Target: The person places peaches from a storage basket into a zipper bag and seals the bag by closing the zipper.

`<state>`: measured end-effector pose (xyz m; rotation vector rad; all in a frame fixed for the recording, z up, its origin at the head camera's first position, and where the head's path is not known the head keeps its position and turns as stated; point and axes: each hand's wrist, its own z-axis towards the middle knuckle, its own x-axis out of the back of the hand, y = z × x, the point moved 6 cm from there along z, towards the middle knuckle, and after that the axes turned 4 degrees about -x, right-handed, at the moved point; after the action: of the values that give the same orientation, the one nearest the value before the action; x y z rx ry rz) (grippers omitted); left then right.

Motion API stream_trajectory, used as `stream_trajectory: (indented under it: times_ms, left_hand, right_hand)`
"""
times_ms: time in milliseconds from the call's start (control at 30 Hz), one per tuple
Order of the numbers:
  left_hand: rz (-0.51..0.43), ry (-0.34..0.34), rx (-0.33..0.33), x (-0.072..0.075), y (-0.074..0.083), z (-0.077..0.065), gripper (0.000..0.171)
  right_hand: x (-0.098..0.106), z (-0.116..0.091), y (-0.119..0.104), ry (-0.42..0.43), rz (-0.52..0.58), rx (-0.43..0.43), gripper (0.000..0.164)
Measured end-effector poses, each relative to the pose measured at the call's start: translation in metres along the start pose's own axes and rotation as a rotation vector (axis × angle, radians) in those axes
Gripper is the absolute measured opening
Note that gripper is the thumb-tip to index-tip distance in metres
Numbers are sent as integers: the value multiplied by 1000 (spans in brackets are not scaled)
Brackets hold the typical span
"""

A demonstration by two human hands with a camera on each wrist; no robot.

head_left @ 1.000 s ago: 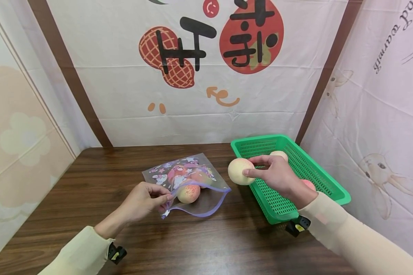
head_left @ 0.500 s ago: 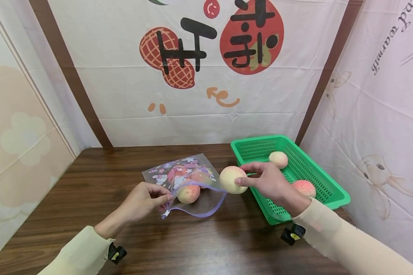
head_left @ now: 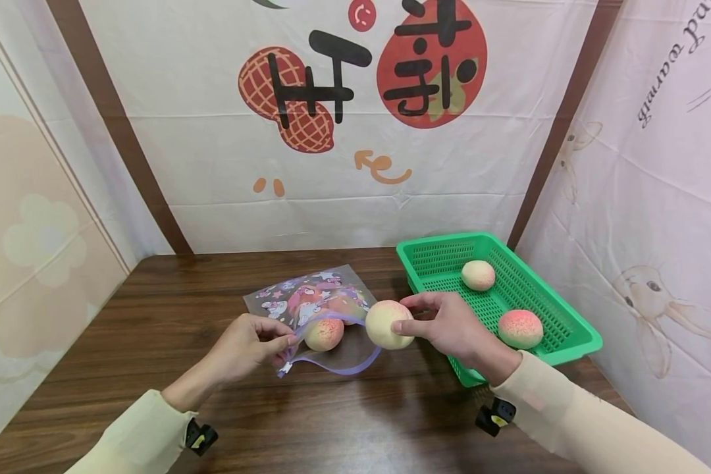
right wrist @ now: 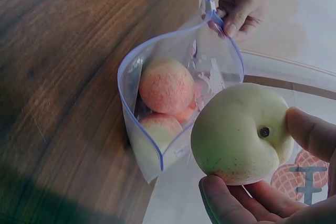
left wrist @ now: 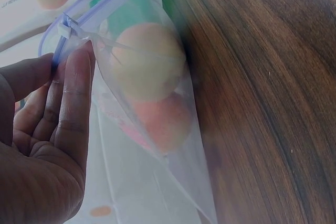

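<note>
Peach (head_left: 384, 324), pinched between thumb and fingers of the right hand (head_left: 447, 326)! Just swung leftward from basket (head_left: 450, 255) edge to the mouth of the zip bag (head_left: 345, 373); crossing nearly made, by the look. Held at the fingertips, left of the palm. Left corner pinched by the left hand (head_left: 250, 345); other peaches (head_left: 324, 334) inside, more far right.

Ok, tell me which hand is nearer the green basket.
Right. In the head view, the right hand, holding a peach, overlaps the left side of the green basket; the left hand is farther left, pinching the zip bag.
</note>
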<state>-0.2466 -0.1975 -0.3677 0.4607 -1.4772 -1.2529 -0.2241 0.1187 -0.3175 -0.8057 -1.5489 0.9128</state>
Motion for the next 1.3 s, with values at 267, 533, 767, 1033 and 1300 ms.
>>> stream_trajectory:
  times_ms: [267, 533, 767, 1033, 1300]
  left_hand:
    - [-33, 5, -2, 0, 1, 0, 14]
    - [-26, 5, -15, 0, 2, 0, 15]
    - [12, 5, -15, 0, 0, -1, 14]
    - [8, 5, -16, 0, 2, 0, 15]
    - [-22, 10, -4, 0, 3, -1, 14]
  right_hand:
    - [-12, -3, 2, -20, 26, 1, 45]
    - [-24, -2, 4, -50, 56, 12, 43]
    - [-37, -3, 7, -53, 77, 16, 43]
    - [-50, -5, 12, -48, 76, 2, 45]
    - [-66, -2, 18, -24, 90, 18, 43]
